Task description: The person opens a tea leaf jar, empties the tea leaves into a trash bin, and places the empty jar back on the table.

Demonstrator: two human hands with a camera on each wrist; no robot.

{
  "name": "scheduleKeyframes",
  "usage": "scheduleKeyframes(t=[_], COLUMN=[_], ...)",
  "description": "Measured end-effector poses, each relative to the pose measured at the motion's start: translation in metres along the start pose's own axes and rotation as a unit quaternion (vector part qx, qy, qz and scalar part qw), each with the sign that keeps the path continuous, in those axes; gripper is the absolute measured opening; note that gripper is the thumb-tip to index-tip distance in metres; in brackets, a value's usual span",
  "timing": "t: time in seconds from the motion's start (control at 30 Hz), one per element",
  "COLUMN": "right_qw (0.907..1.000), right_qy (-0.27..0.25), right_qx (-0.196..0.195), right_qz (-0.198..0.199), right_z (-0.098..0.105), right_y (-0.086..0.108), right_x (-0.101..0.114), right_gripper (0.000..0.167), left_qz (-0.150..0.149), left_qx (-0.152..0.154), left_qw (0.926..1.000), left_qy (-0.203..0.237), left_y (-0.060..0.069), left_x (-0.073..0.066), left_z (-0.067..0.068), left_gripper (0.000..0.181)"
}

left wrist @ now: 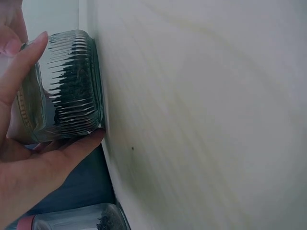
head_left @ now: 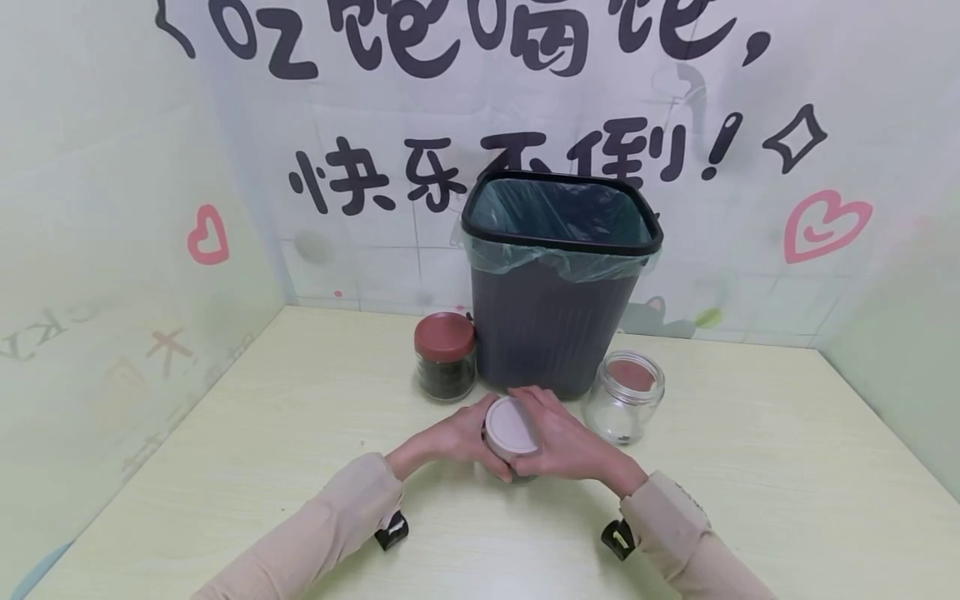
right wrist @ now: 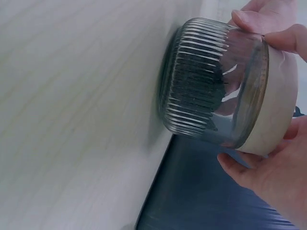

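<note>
One jar [left wrist: 72, 91] between the worktop [head_left: 225, 450]'s side edges
Left hand [head_left: 461, 434] holds it, right hand [head_left: 561, 439] grips the lid [head_left: 510, 423]; likely lid-turning, next needing a steady jar.

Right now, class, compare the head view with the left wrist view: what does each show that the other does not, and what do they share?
Only the head view shows the translucent liner in the dark bin, the clear glass jar to the bin's right, and the wall lettering.

Only the left wrist view clearly shows the ribbed glass and dark contents of the pale-lidded jar.

Both show that jar held by the left hand and right hand, plus the bin, the red-lidded jar and the tabletop.
</note>
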State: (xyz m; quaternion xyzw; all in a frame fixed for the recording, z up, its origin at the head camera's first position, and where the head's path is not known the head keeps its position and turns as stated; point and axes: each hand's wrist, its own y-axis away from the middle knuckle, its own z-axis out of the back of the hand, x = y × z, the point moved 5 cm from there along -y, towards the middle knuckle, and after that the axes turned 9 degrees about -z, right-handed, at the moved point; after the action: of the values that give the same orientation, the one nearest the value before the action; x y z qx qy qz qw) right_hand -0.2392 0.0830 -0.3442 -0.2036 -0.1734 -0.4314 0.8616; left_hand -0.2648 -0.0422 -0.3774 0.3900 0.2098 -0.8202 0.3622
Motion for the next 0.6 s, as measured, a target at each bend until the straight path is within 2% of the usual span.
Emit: scheduleKeyframes(t=[0.13,0.23,0.43,0.6], right_qw=[0.9996,0.9997,0.9969,0.9903], right_qy=[-0.01,-0.014,0.034,0.08], right_qx=[0.021,0.017,-0.066,-0.114], right_qz=[0.017,0.013,-0.026,-0.006], right_z=[-0.0001,-0.0009,-0.0023,-0.0045], right_y=[0.0022,0.0027,0.0025,0.0018], right_x=[0.0042,0.0045,0.0013,0.0036], right_gripper=[0.081,0.083,0.096,0.096], left_qz=[-0.006,-0.006,0.0,-0.004], left_qx=[-0.001,0.001,0.001,-0.002], left_qw=[1.0,1.0,0.9999,0.9998], left_qy=[-0.001,-0.005,-0.013,-0.021], left_y=[0.0021,0.0024,0.0019,0.0013], left_x=[-0.0016,-0.0016,-0.0007,-0.0008], left_z=[0.0001,-0.0001,0.0004,0.0008], left_gripper=[0.094,0.094,0.082,0.076])
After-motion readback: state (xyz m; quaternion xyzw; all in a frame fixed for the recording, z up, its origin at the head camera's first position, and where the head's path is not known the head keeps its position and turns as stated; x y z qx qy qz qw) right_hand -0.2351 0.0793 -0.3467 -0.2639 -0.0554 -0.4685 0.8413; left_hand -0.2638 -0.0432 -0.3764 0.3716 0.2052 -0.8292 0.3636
